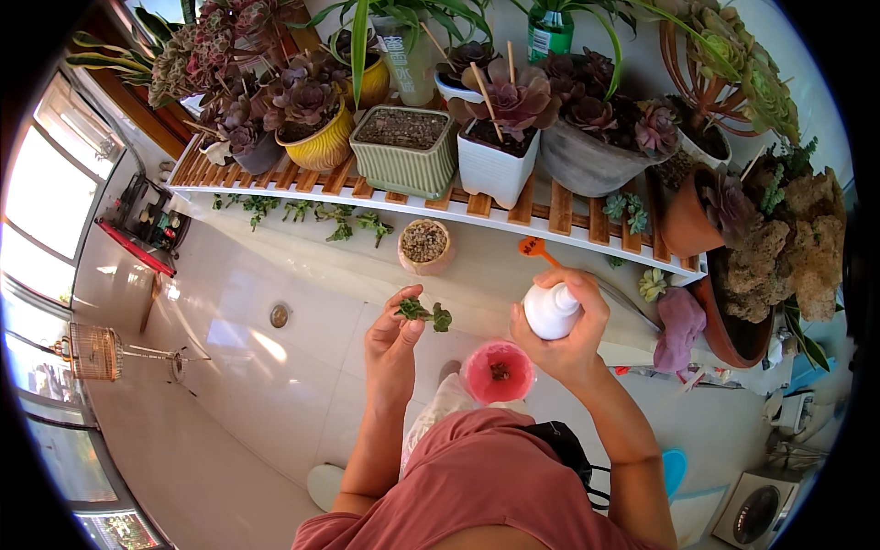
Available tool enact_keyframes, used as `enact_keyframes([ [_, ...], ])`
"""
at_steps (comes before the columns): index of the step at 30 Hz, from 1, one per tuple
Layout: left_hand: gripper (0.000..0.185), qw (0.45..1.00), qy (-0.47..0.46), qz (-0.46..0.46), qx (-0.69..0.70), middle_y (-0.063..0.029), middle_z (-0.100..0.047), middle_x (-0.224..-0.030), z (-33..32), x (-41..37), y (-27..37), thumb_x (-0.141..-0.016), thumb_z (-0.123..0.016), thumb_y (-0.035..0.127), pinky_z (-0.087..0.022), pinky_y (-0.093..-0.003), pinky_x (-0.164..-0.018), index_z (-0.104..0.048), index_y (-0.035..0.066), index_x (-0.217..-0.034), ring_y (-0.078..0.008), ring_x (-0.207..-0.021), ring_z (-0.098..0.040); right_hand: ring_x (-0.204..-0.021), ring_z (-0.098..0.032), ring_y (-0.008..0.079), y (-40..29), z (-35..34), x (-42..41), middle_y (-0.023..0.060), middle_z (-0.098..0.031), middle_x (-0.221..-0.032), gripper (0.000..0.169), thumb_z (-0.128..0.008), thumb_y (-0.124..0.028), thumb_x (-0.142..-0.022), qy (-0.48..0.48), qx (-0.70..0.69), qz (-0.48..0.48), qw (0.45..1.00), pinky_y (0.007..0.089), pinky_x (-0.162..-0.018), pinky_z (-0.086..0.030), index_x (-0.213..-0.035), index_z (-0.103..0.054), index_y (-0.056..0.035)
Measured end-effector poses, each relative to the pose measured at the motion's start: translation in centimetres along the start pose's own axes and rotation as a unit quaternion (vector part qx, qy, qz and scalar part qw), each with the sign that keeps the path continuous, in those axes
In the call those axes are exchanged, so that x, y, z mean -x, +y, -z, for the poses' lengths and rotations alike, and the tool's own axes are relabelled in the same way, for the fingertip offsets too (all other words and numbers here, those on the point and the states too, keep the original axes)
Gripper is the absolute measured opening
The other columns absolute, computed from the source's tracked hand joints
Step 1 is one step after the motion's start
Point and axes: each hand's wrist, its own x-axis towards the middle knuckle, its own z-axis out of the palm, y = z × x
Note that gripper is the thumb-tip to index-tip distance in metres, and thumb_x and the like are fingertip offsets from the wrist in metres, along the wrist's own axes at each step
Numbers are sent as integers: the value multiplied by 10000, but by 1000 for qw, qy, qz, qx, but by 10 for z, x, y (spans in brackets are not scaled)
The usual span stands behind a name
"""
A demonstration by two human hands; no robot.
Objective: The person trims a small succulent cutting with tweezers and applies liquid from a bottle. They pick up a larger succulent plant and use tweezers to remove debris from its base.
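A small green plant cutting (434, 315) is pinched between the thumb and fingers of my left hand (394, 342). My right hand (565, 337) is wrapped around a white plastic bottle (548, 313) with a narrow white neck. An orange plant tag (533, 247) shows just beyond those fingers and bears writing. Ahead of my left hand stands a small pale pot (426, 258) filled with granular soil. Several more green cuttings (337, 221) lie in a row to its left, on the ledge under the slatted shelf. Below and between my hands is a pink bucket (474, 375) with dark debris at its bottom.
The slatted wooden shelf (385, 197) crosses the far side. On it stand a ribbed green planter (404, 165), a white square pot (496, 165) and a grey pot (584, 161). Porous rock (760, 268) sits at right near a purple cloth (679, 330). A birdcage (95, 352) appears far left.
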Motion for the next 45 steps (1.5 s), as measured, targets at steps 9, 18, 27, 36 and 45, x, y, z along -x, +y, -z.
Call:
enact_keyframes([
  [9,157,997,68,-21,-23,-63,-635,-1210,34,-17,-7,-942,-682,175,-385,-319,-1034,-681,52,-1038,-138,-1137,-548,-928,-601,264,50,-65,-12,154,-595,-1063,701,-804,22,-705,38,-28,-13,999,384,-792,-510,-1298,-439,-54],
  [18,163,975,172,-18,-140,-78,-631,-1129,46,-38,4,-917,-715,178,-428,-312,-945,-704,21,-960,-148,-1065,-550,-955,-585,289,62,-85,-25,168,-582,-1091,742,-801,6,-723,43,16,5,999,398,-815,-503,-1344,-400,-54],
  [27,120,915,92,-131,-370,-97,-647,-1098,10,-71,10,-837,-764,143,-429,-367,-923,-751,75,-936,-249,-1087,-542,-1108,-540,352,60,-77,-29,218,-493,-1292,757,-831,-53,-713,34,81,47,995,438,-931,-466,-1336,-400,-48],
  [36,102,885,139,-126,-427,-82,-649,-1063,30,-76,24,-846,-752,141,-435,-362,-900,-745,62,-911,-240,-1049,-553,-1142,-533,324,43,-53,-29,187,-452,-1343,807,-828,-128,-722,26,154,110,982,393,-864,-496,-1377,-358,-94],
  [45,136,859,198,-91,-463,-62,-637,-1071,55,-71,10,-870,-748,202,-426,-364,-845,-739,73,-909,-223,-1031,-531,-1071,-608,251,8,-99,-2,109,-588,-1179,266,-701,-87,-833,-205,206,127,948,363,-834,-525,-1092,-645,-67],
])
